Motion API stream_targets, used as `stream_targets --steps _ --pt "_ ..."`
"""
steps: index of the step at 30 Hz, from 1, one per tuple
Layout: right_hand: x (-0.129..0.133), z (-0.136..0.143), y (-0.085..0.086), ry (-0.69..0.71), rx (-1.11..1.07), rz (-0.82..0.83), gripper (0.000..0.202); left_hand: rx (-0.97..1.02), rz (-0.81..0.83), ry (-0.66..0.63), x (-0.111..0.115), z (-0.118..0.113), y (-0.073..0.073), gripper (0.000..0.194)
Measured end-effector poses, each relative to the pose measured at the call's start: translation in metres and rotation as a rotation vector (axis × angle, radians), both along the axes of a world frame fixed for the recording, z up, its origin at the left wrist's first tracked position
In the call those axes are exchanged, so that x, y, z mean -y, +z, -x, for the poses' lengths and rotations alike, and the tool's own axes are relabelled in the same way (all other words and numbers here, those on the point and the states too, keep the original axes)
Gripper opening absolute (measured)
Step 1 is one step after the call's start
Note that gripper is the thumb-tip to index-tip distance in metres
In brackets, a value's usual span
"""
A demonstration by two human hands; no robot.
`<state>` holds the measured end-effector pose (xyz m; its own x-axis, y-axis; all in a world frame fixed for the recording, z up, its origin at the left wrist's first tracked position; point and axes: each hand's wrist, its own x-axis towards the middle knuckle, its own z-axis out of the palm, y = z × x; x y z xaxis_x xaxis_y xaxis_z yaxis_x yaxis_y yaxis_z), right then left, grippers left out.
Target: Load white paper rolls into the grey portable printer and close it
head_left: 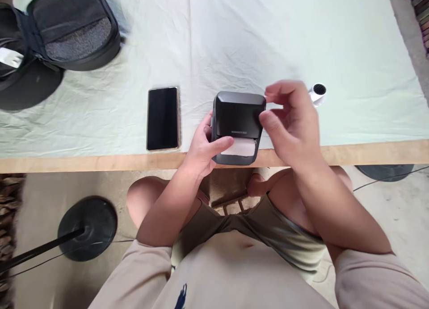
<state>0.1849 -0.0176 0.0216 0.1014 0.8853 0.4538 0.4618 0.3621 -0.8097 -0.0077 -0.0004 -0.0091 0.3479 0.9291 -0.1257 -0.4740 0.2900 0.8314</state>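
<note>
Left hand [203, 146]: being closed around the side of the black device [239, 114], thumb being pressed near the white paper [239, 147] at its front.
Right hand [298, 126]: being held half open at the device's right edge, thumb and fingers parted, nothing being gripped; contact not being clearly shown.
Black device: being steadied at the table's near side, above the wooden edge [100, 163]; whether weight is being borne by the table cannot be told.
Step, as judged: the device is being steadied one-handed while its upper right side is being reached for.
Demand of further handling, as judged: firm left support is being called for, with the paper being spared from creasing.
Pale cloth [234, 41]: being wrinkled across the tabletop; the phone [162, 118], white object [318, 93] and open black case [73, 36] are being supported on it.
Floor [40, 219]: being occupied by a round black base [90, 228] at left.
</note>
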Motion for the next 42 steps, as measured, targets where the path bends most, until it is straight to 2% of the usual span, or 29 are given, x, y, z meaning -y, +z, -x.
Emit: stream_targets --steps 2,5,9,15,19,21,28,31,34,36,38,40,42 --pt "0.001 0.003 -0.006 0.114 0.010 0.112 0.040 0.004 0.005 -0.006 0.002 0.000 0.002 0.061" --pt "0.002 0.003 -0.015 0.250 -0.024 0.234 0.056 -0.003 0.019 -0.005 0.003 -0.001 0.005 0.051" --pt "-0.003 0.001 -0.027 0.285 -0.085 0.232 0.062 0.016 0.031 -0.037 0.002 -0.002 0.008 0.039" --pt "-0.009 -0.005 -0.034 0.302 -0.103 0.222 0.061 0.009 0.099 -0.022 -0.002 -0.006 0.010 0.042" --pt "-0.007 -0.014 -0.026 0.245 -0.026 0.163 0.052 0.013 0.217 0.051 -0.006 -0.009 0.008 0.041" --pt "-0.005 -0.018 -0.019 0.231 0.002 0.153 0.050 -0.008 0.221 0.099 -0.007 -0.010 0.006 0.039" --pt "0.003 -0.025 0.000 0.351 0.068 0.225 0.071 0.014 0.127 0.103 -0.004 -0.010 0.007 0.033" --pt "0.005 -0.023 0.009 0.264 0.122 0.142 0.061 0.008 0.154 0.113 -0.005 -0.011 0.005 0.030" --pt "0.005 -0.014 0.019 0.047 0.182 -0.043 0.034 0.051 0.187 0.098 -0.006 -0.012 0.004 0.039" --pt "0.003 -0.005 0.025 -0.058 0.099 -0.107 0.017 0.069 0.182 0.072 -0.006 -0.013 0.005 0.048" --pt "0.000 0.002 0.029 -0.078 -0.048 -0.141 0.016 0.058 0.143 0.025 -0.004 -0.012 0.005 0.055" --pt "-0.003 0.005 0.031 -0.040 -0.154 -0.182 0.020 0.033 0.104 0.015 -0.002 -0.010 0.005 0.057" --pt "-0.004 0.003 0.033 -0.011 -0.098 -0.177 0.019 0.012 0.082 0.039 -0.001 -0.010 0.003 0.054"
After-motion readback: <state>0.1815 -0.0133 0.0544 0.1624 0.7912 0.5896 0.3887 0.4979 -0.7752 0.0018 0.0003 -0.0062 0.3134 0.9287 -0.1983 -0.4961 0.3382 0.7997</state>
